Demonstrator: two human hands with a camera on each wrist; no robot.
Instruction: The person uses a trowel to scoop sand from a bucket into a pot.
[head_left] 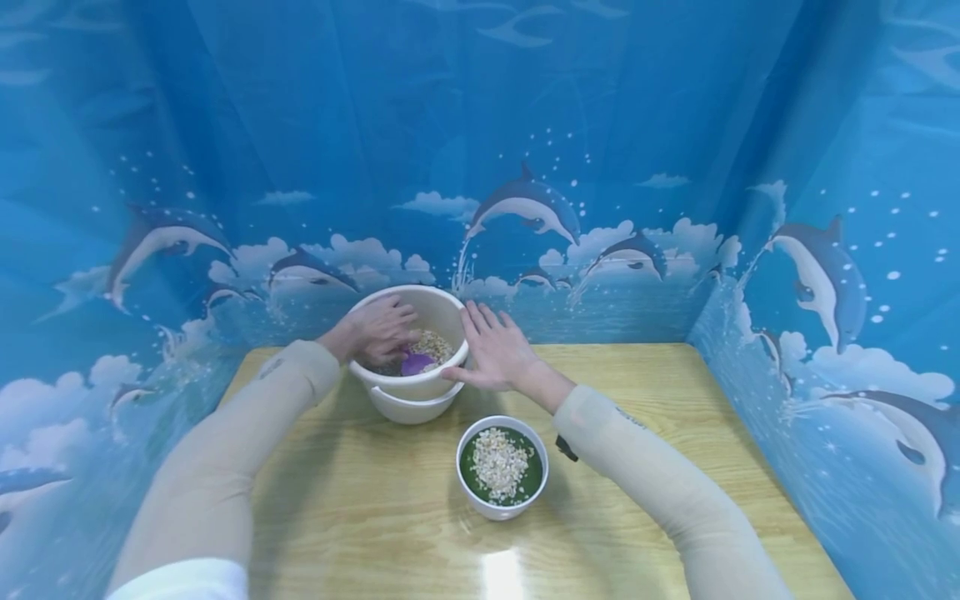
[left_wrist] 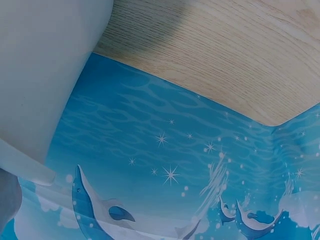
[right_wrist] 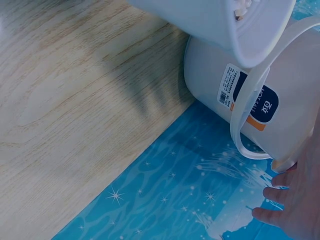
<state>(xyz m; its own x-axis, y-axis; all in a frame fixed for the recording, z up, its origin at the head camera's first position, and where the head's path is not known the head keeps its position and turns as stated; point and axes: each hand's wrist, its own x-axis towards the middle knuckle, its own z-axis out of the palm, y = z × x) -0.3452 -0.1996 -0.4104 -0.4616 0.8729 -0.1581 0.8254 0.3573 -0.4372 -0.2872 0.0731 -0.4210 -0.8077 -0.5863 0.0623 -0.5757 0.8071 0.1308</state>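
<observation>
A white bucket (head_left: 416, 387) stands at the back of the table, its handle (right_wrist: 243, 107) hanging down on the near side. Inside it lie small beige, grain-like pieces (head_left: 432, 343) and a purple scoop (head_left: 416, 363). My left hand (head_left: 381, 327) reaches over the rim into the bucket, fingers curled at the scoop's handle, which they partly hide. Fingers straight and spread, my right hand (head_left: 497, 350) rests against the right side of the rim. Nearer to me is a white bowl (head_left: 501, 510), green inside, with similar pale pieces (head_left: 499, 465) heaped in its middle.
The wooden table (head_left: 622, 500) reaches toward me and to the right. A blue dolphin-print curtain (head_left: 600, 125) encloses its back and both sides, with the bucket close to the back one. A printed label (right_wrist: 255, 100) is on the bucket's wall.
</observation>
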